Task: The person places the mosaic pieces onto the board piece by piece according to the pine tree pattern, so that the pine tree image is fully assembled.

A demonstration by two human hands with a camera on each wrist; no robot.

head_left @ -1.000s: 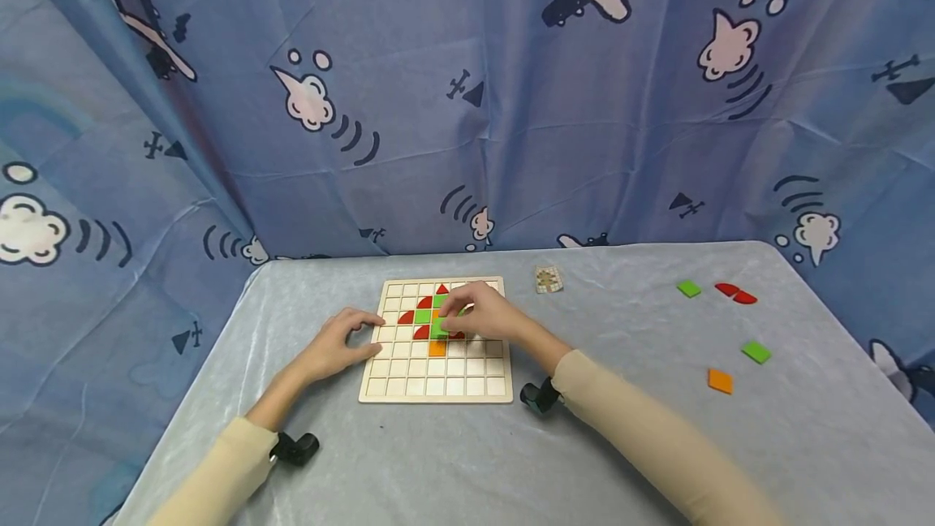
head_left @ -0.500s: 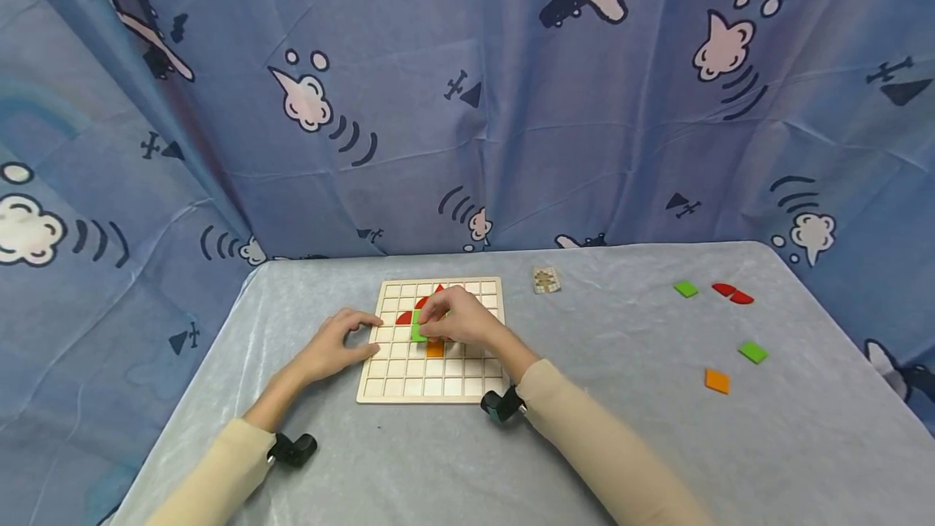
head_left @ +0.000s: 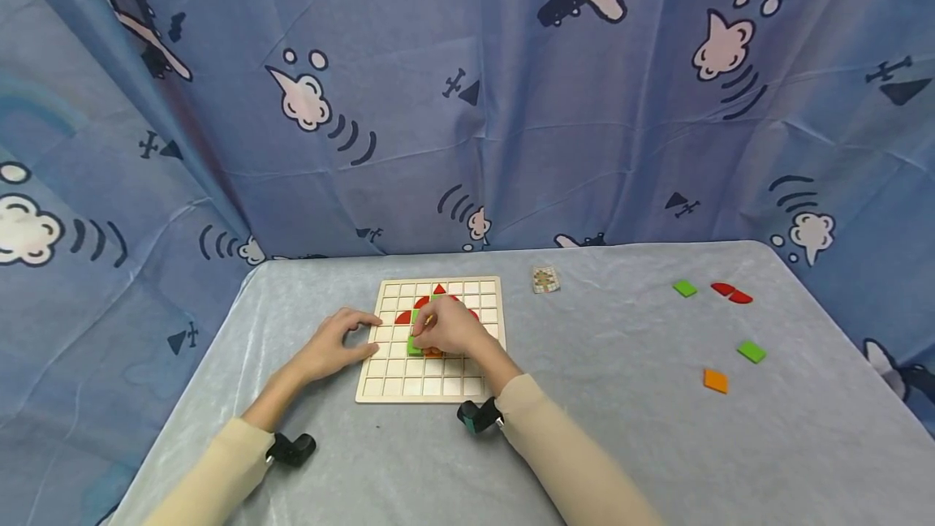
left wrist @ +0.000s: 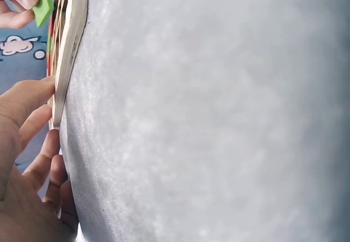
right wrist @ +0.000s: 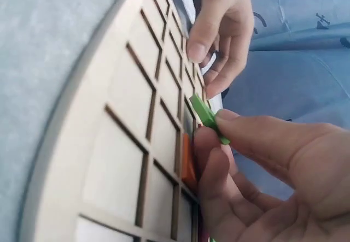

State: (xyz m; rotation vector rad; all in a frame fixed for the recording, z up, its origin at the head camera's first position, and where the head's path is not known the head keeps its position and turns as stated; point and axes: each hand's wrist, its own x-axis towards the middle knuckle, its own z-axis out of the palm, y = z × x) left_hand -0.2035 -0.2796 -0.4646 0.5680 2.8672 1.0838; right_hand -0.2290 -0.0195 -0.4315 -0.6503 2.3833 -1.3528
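Observation:
My right hand (head_left: 451, 327) pinches a green square tile (right wrist: 210, 121) between thumb and fingertips, tilted close over the wooden grid board (head_left: 387, 380). Just beside it, an orange tile (right wrist: 188, 160) sits on the board. The fingers hide part of the coloured pattern; a red triangle (head_left: 439, 289) tops it, and a red quarter-round piece (head_left: 403, 317) shows at its left. My left hand (head_left: 332, 351) rests at the board's left edge, thumb and index finger spread apart and touching it. The left wrist view shows that same edge beside the fingers.
A small pattern card (head_left: 545, 279) lies behind the board on its right. Farther right on the grey cloth are two green tiles, one at the back (head_left: 684, 288) and one nearer (head_left: 751, 351), two red pieces (head_left: 731, 292) and an orange tile (head_left: 716, 381). A blue printed curtain (head_left: 409, 185) hangs behind.
My right hand has moved left and then slightly nearer over the board, carrying the green tile to a spot left of the orange one. The left hand has stayed at the board's edge.

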